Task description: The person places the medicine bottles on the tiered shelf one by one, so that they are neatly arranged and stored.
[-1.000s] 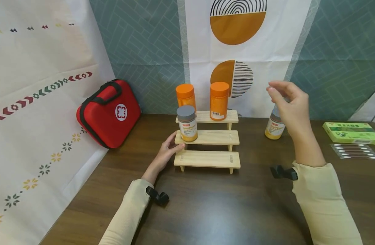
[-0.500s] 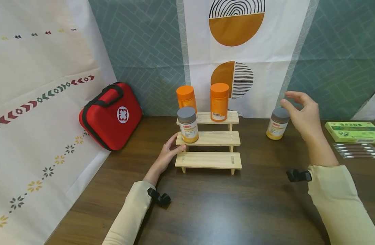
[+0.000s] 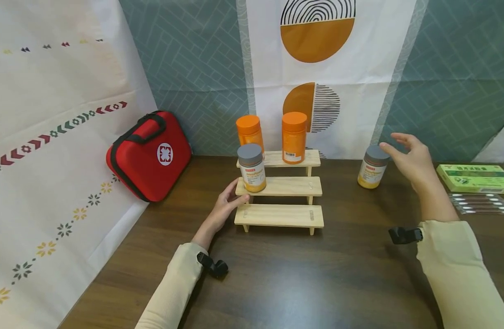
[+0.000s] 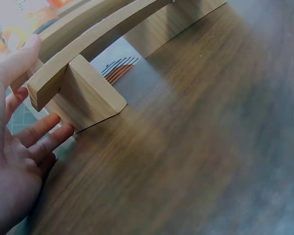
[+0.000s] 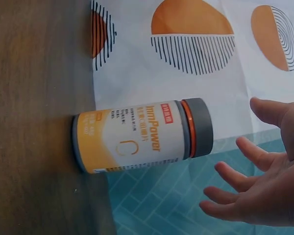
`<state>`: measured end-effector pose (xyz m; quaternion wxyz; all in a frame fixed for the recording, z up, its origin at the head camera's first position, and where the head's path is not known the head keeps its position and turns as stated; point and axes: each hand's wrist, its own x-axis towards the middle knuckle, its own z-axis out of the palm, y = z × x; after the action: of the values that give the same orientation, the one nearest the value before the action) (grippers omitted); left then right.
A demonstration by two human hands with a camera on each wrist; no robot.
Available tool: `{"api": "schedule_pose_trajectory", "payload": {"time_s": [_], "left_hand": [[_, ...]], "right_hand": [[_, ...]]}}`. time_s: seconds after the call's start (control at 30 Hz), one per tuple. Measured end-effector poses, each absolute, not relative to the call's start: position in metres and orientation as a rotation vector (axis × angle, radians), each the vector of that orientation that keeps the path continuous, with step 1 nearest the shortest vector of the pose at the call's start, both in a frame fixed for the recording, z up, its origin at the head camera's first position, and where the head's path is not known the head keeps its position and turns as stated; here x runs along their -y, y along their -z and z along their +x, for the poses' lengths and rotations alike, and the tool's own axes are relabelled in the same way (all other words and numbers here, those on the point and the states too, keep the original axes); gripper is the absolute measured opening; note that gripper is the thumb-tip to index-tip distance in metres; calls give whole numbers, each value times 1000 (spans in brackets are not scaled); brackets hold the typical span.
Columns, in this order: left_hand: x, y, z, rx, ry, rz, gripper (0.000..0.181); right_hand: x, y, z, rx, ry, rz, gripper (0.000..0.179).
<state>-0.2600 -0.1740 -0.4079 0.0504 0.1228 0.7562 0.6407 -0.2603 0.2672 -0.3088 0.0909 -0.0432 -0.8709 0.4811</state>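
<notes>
My left hand (image 3: 223,208) holds the left end of a three-step wooden display rack (image 3: 278,214), the thumb in front and the other fingers at its side. In the left wrist view, the fingers lie at the end leg of the rack (image 4: 88,95). A supplement jar with a grey lid (image 3: 252,176) stands on the middle step. A matching jar (image 3: 371,171) stands upright on the table at the right. My right hand (image 3: 414,160) is beside its lid, fingers spread; the right wrist view shows a gap between them and the jar (image 5: 137,137).
Two orange bottles (image 3: 294,141) stand on the rack's top step. A red first-aid case (image 3: 153,155) leans at the left. A green box (image 3: 476,178) and a packet of cotton swabs (image 3: 480,203) lie on the right. A patterned cloth (image 3: 202,82) hangs behind.
My right hand moves right from above the table jar, then lowers to the side of its lid, uncovering the jar. The left hand stays at the rack.
</notes>
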Motion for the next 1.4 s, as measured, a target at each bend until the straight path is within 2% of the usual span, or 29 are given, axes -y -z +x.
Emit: {"api": "schedule_pose_trajectory", "payload": {"time_s": [0.6,1.4], "left_hand": [[173,407,-261,-2316,-1932,368,66],[174,407,-261,-2325,-1919,370,66]], "right_hand": [[-271,319,-270,2876,-1405,12,82],[-268,337,-277,2707,-1469,-26,75]]}}
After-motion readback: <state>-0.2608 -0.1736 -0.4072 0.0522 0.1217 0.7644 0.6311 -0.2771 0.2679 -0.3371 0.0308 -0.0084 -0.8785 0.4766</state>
